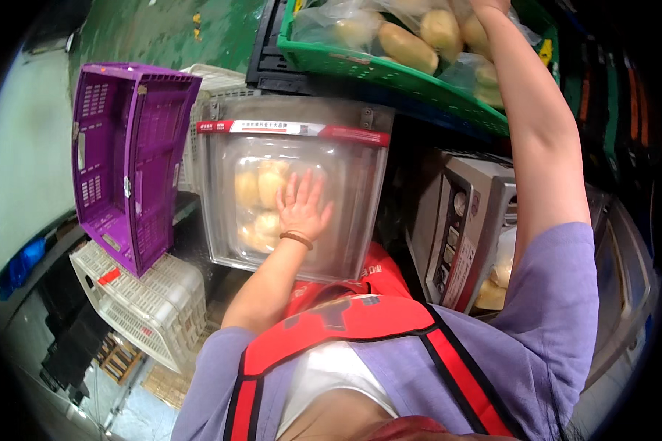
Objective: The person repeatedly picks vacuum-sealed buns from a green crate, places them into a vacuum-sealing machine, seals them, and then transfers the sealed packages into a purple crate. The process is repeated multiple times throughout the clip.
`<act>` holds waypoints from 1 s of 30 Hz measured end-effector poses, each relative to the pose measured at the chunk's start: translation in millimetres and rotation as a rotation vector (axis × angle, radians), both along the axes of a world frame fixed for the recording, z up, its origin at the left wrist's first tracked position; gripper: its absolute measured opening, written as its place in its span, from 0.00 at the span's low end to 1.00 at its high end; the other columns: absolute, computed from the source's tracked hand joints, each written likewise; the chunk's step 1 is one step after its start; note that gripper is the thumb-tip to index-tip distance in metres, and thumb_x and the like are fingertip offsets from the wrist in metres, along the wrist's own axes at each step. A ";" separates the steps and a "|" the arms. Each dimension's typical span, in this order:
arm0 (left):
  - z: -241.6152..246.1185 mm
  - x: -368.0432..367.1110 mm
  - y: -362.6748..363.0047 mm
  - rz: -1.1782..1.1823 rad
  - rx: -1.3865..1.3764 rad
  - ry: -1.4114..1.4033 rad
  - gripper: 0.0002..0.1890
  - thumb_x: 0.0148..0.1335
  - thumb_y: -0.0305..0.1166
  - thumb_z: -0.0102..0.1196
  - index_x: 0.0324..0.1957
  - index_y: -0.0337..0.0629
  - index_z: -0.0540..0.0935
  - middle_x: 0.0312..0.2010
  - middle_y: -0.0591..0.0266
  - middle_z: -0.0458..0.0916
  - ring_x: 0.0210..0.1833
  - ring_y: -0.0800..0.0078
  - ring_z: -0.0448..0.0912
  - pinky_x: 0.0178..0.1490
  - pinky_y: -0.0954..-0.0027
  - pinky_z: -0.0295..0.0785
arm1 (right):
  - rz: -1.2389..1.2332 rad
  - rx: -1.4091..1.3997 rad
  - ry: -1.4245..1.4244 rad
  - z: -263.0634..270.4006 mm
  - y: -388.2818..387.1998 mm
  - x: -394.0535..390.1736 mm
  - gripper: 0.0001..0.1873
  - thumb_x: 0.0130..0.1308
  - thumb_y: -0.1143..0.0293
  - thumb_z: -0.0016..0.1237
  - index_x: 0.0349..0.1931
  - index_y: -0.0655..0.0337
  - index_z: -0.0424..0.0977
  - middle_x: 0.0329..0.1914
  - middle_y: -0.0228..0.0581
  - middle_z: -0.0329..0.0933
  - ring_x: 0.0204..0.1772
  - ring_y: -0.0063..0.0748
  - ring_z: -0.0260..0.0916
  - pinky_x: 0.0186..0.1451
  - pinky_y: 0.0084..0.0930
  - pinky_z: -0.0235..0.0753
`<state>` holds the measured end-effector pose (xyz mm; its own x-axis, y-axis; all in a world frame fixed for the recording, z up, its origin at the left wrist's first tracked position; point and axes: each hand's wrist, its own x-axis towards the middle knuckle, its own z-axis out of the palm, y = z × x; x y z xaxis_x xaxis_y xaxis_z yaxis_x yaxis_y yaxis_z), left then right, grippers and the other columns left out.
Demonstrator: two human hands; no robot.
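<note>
My left hand lies flat with spread fingers on the clear lid of a vacuum sealing machine. Under the lid are several pale yellow, peeled pieces of produce, seemingly in clear bags. My right hand reaches to the top edge of the view, over a green plastic crate; its fingers are mostly cut off. In that crate lie large peeled, yellowish vegetables or fruits, some in clear plastic bags. Whether the right hand holds anything cannot be told.
A purple crate stands on its side at the left, on a white plastic crate. To the right is a second metal machine with a control panel and more yellow produce beside it. Green floor shows wet patches.
</note>
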<state>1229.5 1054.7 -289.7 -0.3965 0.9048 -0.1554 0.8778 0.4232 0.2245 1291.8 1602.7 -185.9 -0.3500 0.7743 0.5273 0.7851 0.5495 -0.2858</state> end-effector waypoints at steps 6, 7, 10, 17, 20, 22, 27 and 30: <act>2.1 5.7 -8.1 -0.020 -0.039 0.028 0.35 0.53 0.50 0.53 0.64 0.59 0.61 0.69 0.69 0.51 0.71 0.61 0.46 0.68 0.45 0.40 | 0.207 -0.037 0.591 92.3 -43.7 76.0 0.04 0.57 0.75 0.49 0.32 0.62 0.77 0.25 0.33 0.77 0.29 0.21 0.70 0.35 0.21 0.70; 2.8 6.8 -9.9 -0.027 -0.034 0.032 0.35 0.54 0.50 0.52 0.64 0.59 0.61 0.69 0.69 0.51 0.71 0.61 0.46 0.68 0.45 0.40 | 0.303 -0.070 0.667 117.6 -73.9 84.5 0.03 0.59 0.76 0.49 0.31 0.62 0.77 0.25 0.27 0.75 0.30 0.15 0.67 0.35 0.17 0.68; 1.9 14.7 -10.2 -0.087 0.013 -0.014 0.36 0.54 0.50 0.53 0.65 0.60 0.59 0.69 0.71 0.49 0.72 0.63 0.43 0.68 0.44 0.38 | 0.364 -0.133 0.813 186.7 -169.3 123.4 0.03 0.60 0.77 0.48 0.31 0.63 0.76 0.26 0.27 0.75 0.30 0.16 0.67 0.35 0.15 0.67; 80.9 14.3 -0.3 -0.369 0.408 -0.820 0.41 0.51 0.41 0.60 0.66 0.50 0.56 0.67 0.60 0.54 0.69 0.63 0.53 0.68 0.56 0.45 | 0.308 -0.325 1.016 245.1 -414.4 207.1 0.08 0.65 0.70 0.44 0.35 0.64 0.75 0.31 0.33 0.76 0.34 0.24 0.71 0.40 0.21 0.72; 205.1 90.4 -16.6 -0.454 0.496 -1.621 0.44 0.51 0.36 0.62 0.67 0.46 0.52 0.65 0.62 0.57 0.66 0.70 0.57 0.65 0.65 0.51 | 0.111 -0.356 1.024 232.4 -535.8 264.8 0.05 0.64 0.76 0.46 0.36 0.63 0.76 0.37 0.33 0.78 0.41 0.20 0.72 0.47 0.19 0.71; 233.6 122.8 -30.4 -0.508 0.465 -1.851 0.36 0.52 0.32 0.62 0.62 0.42 0.61 0.55 0.61 0.69 0.55 0.71 0.67 0.57 0.72 0.60 | 0.060 -0.343 1.116 219.1 -607.6 284.6 0.03 0.62 0.76 0.49 0.35 0.65 0.75 0.37 0.34 0.77 0.42 0.21 0.71 0.51 0.21 0.71; 216.8 228.6 -85.5 -0.766 0.008 -1.749 0.10 0.52 0.28 0.64 0.31 0.38 0.75 0.32 0.66 0.76 0.35 0.78 0.70 0.39 0.77 0.64 | -0.201 -0.186 1.275 184.0 -760.6 371.5 0.03 0.63 0.76 0.49 0.34 0.64 0.75 0.35 0.30 0.76 0.40 0.17 0.70 0.45 0.17 0.69; 207.9 300.1 -122.2 -0.908 -0.271 -1.789 0.14 0.49 0.26 0.67 0.29 0.41 0.71 0.32 0.65 0.75 0.35 0.78 0.71 0.40 0.77 0.65 | -0.353 -0.086 1.436 151.6 -837.6 426.3 0.04 0.63 0.75 0.48 0.36 0.64 0.75 0.35 0.29 0.76 0.40 0.17 0.70 0.45 0.16 0.69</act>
